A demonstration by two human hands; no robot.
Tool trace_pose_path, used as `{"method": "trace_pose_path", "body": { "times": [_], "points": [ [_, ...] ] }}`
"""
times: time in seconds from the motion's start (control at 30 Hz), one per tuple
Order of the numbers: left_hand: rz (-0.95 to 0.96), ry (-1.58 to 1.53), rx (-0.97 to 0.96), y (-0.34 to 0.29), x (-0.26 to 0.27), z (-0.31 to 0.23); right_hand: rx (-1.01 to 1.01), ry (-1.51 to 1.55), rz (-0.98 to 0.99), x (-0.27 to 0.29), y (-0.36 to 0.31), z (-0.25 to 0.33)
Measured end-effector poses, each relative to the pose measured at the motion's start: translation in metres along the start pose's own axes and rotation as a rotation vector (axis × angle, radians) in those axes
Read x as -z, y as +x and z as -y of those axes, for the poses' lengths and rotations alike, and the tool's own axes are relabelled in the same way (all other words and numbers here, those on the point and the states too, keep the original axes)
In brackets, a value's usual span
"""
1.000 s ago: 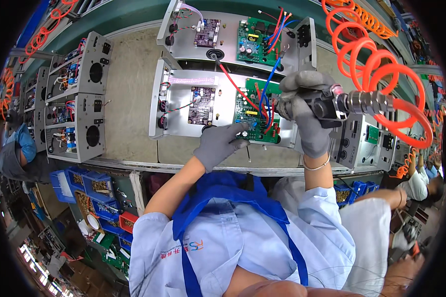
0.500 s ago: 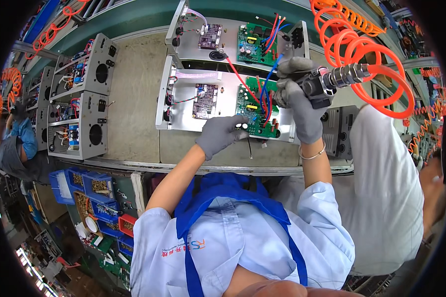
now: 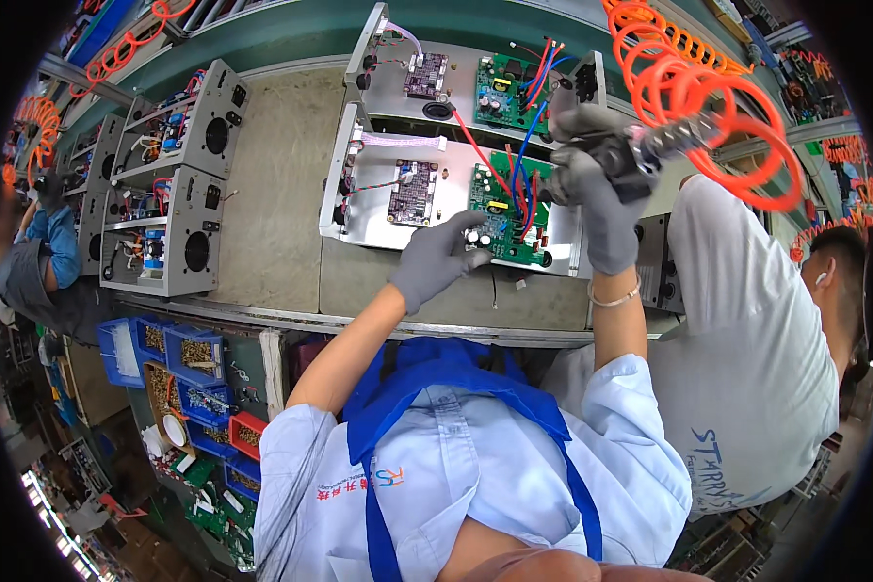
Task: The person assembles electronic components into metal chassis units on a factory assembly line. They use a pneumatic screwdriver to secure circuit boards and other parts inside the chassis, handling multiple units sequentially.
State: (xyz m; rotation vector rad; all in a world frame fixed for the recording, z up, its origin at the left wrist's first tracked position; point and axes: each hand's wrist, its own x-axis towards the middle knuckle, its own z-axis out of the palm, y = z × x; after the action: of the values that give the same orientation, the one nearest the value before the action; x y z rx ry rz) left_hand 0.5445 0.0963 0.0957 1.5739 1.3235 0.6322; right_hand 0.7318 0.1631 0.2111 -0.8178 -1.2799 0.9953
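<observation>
My right hand (image 3: pixel 601 199), in a grey glove, is wrapped around a dark air-powered tool (image 3: pixel 623 167); its metal fitting, blurred by motion, joins a coiled orange hose (image 3: pixel 747 126). The tool is over the right end of a silver metal chassis (image 3: pixel 373 209); its tip is hard to make out. My gloved left hand (image 3: pixel 436 260) has its thumb and fingers apart at the near left corner of a green circuit board (image 3: pixel 500 228). Red and blue wires (image 3: pixel 524 199) rise from that board. A smaller purple board (image 3: pixel 412 194) lies on the chassis to its left.
Behind stands a second similar chassis (image 3: pixel 456 58). Grey-cased units (image 3: pixel 199 218) are stacked at the left. Blue parts bins (image 3: pixel 194 354) hold small brass-coloured pieces beside the bench. Close on my right sits a person in a light shirt (image 3: pixel 747 388); another person (image 3: pixel 44 267) is far left.
The view has shifted slightly. My right hand and the tool have lifted a little away from the green board. My left thumb and fingers have spread farther apart at the board's corner.
</observation>
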Motion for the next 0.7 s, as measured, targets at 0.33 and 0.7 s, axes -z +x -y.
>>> {"method": "trace_pose_path", "body": {
  "times": [0.33, 0.7],
  "points": [
    [0.241, -1.301, 0.338, -0.036, -0.018, -0.002, 0.066, 0.229, -0.059, 0.011, -0.049, 0.063],
    [0.276, -1.646, 0.449, -0.032, -0.037, 0.007, 0.148, 0.340, -0.065, 0.013, -0.075, 0.051]
  ]
}}
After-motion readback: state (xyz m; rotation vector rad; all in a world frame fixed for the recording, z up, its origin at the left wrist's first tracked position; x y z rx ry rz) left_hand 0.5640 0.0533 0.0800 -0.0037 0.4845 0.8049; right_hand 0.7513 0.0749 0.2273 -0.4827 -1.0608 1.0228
